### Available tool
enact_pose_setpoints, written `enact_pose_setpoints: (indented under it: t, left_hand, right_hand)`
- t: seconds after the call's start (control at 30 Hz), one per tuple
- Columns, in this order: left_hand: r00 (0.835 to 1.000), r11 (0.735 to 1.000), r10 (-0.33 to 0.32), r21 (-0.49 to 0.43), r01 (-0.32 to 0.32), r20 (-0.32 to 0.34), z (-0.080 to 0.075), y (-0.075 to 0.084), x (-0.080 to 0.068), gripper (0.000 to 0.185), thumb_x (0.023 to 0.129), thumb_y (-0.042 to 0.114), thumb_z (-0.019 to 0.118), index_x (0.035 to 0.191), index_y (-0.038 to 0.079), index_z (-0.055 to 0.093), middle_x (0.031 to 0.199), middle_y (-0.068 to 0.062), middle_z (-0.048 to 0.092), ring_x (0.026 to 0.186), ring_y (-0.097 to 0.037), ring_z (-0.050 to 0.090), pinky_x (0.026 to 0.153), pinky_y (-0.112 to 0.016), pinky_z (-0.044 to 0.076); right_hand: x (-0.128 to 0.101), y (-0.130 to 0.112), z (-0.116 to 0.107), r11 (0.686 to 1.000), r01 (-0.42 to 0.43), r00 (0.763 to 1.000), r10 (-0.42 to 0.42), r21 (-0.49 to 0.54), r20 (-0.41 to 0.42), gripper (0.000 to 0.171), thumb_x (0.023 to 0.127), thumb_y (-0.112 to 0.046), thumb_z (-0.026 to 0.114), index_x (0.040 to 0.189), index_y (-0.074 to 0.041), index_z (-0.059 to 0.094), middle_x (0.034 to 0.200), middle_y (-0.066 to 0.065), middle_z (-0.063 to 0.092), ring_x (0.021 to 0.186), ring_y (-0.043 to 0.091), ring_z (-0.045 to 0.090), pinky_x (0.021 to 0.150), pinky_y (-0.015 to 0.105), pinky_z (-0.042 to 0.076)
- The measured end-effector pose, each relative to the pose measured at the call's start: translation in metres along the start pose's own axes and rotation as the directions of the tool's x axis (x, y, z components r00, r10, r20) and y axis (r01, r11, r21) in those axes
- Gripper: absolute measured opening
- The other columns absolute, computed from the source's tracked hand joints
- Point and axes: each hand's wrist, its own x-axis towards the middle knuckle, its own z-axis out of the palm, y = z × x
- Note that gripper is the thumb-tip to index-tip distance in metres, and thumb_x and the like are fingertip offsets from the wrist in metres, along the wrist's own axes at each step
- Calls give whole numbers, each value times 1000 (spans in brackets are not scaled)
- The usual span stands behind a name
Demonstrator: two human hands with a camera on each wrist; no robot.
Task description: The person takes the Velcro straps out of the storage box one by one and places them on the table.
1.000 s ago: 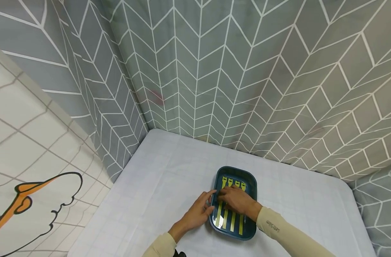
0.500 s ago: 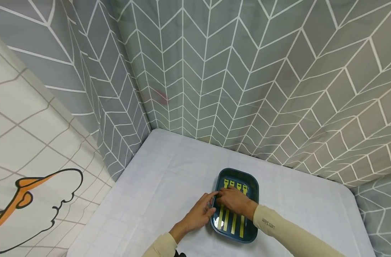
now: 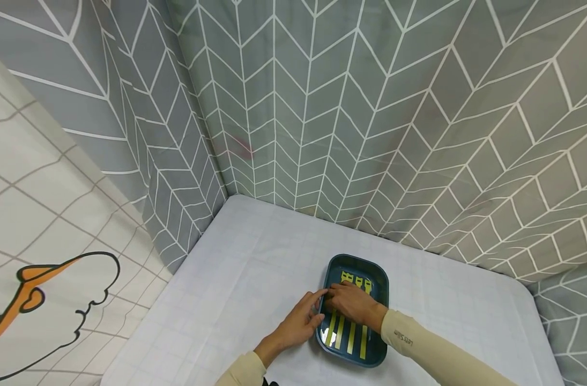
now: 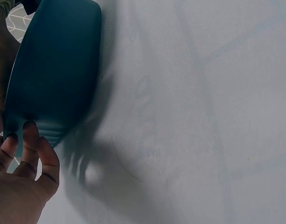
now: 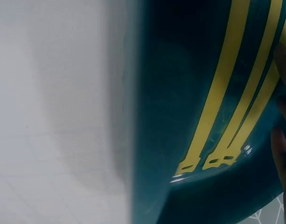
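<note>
On the desk (image 3: 235,279), near its front edge, sits a dark teal tray (image 3: 377,273) with yellow strips (image 3: 341,331) lying side by side inside. Left hand (image 3: 298,323) rests straight fingers against the tray's left wall. Right hand (image 3: 355,303) lies over the strips; whether its grip pinches one cannot be told.

A white gridded tablecloth (image 3: 254,268) covers the table. Grey chevron curtains (image 3: 351,118) hang behind; a white curtain (image 3: 42,241) with a duck print hangs left.
</note>
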Motion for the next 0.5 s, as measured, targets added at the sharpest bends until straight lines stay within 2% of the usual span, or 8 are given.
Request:
enact_pose_setpoints:
  t: [0.2, 0.5]
  left_hand:
    - [1000, 1000, 11, 6, -11, 10, 1, -2, -1, 56, 102, 10, 55, 154, 14, 35, 112, 1, 45, 78, 2, 49, 70, -18, 46]
    - [999, 999, 35, 41, -35, 2, 0, -2, -1, 55, 102, 11, 55, 153, 12, 36, 114, -1, 47, 79, 2, 49, 72, -18, 46]
  right_hand:
    - [-1, -1, -2, 1000, 24, 1000, -24, -14, -13, 17, 92, -24, 73, 108, -26, 77, 111, -7, 72, 100, 12, 59, 91, 36, 52]
    - [-2, 0, -5, 999, 48, 996, -47, 10, -80, 17, 98, -24, 63, 108, -24, 76, 106, -8, 72, 95, 10, 55, 88, 34, 50]
